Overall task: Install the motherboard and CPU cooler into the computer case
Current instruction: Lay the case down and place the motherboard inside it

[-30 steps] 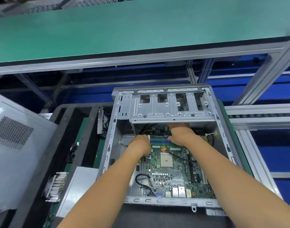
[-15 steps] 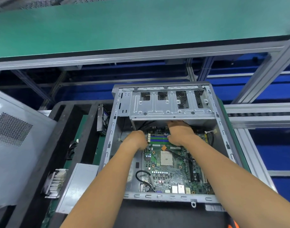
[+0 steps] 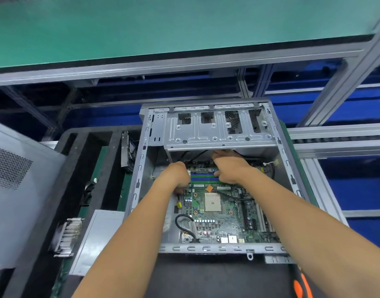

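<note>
An open grey computer case lies on its side in the middle of the view. Inside it lies the green motherboard, with its bare CPU socket facing up. Both hands are at the board's far end, just under the drive cage. My left hand curls over the board's far left edge. My right hand grips by the memory slots, its fingertips hidden under the cage. The finned CPU cooler lies outside the case at the left.
A grey perforated side panel leans at the far left. A silver metal box sits beside the case's left wall. An orange-handled tool shows at the bottom right. Loose black cables cross the board. A green shelf overhangs behind.
Both hands stay at the far end of the motherboard. Only my view has shifted a little.
</note>
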A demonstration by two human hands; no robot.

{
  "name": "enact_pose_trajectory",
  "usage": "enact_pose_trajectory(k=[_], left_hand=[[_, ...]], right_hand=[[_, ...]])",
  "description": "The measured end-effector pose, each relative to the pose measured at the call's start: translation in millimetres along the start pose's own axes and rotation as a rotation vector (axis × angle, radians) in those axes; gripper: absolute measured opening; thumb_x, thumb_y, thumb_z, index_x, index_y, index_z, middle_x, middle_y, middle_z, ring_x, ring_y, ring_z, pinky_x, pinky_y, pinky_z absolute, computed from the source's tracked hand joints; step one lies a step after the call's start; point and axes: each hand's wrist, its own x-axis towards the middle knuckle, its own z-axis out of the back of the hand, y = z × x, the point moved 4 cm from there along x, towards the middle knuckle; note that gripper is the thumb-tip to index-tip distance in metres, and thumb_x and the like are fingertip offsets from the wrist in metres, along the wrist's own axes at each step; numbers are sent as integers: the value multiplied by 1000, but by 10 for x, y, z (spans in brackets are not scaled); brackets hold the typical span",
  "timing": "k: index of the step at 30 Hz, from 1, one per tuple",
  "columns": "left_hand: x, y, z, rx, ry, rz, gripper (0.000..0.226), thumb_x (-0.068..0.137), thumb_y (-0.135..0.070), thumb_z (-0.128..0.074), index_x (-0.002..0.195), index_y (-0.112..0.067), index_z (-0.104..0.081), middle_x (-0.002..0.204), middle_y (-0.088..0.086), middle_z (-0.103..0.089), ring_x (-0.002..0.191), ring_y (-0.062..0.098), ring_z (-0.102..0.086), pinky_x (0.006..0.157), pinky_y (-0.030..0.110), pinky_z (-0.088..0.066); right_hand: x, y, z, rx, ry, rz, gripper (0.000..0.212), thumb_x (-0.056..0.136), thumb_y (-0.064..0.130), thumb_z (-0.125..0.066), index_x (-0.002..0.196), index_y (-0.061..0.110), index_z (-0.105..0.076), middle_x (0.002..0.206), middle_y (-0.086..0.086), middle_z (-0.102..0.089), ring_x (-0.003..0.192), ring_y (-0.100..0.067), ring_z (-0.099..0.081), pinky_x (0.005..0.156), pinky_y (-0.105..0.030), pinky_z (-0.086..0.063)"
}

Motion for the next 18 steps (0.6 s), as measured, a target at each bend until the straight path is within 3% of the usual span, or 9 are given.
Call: enact_pose_trajectory(k=[2,6,10,13,15,18], left_hand=[[-14,4,-3,-50,-11,4,6,87,-2,-51,90,-7,-52,78,8,-54,70,24,-57,65,30,-55],[-41,32,3,87,-3,-17,11,88,-2,-45,97,-2,-52,81,9,-50,70,22,-52,58,28,-44],[-60,28,-12,187,20,-38,8,86,1,-45,85,-3,-52,69,7,-46,61,20,-49,55,29,-42],[-94,2,-27,214,69,-62,16,84,1,-43,70,-4,-46,65,6,-45,53,17,-42,43,26,-33],[-84,16,-33,208,68,-83,15,85,-1,-46,70,-4,-47,67,5,-45,52,16,-41,42,25,-32],[-85,-18,-28,199,64,-150,17,86,-12,-57,73,-5,-49,69,4,-47,55,15,-43,45,25,-34]], right_hand=[[3,9,14,-25,-21,8,23,90,19,-63,99,16,-41,102,0,-42,105,-26,-50,72,-35,-36],[2,9,4,2,-50,22,35,91,22,-64,118,13,-44,125,-2,-47,106,-25,-45,76,-32,-35],[-30,-4,-24,47,-57,22,45,91,22,-63,129,16,-39,133,1,-51,103,-13,-49,81,-35,-46],[-38,-8,-19,39,-59,26,47,93,27,-62,132,14,-39,139,-2,-43,123,-25,-46,88,-34,-41],[-28,4,-8,20,-59,30,44,93,29,-61,129,14,-40,138,-3,-41,125,-27,-44,88,-33,-37],[2,26,2,-35,13,-26,47,93,32,-60,132,12,-41,142,-4,-40,127,-29,-43,100,-39,-40]])
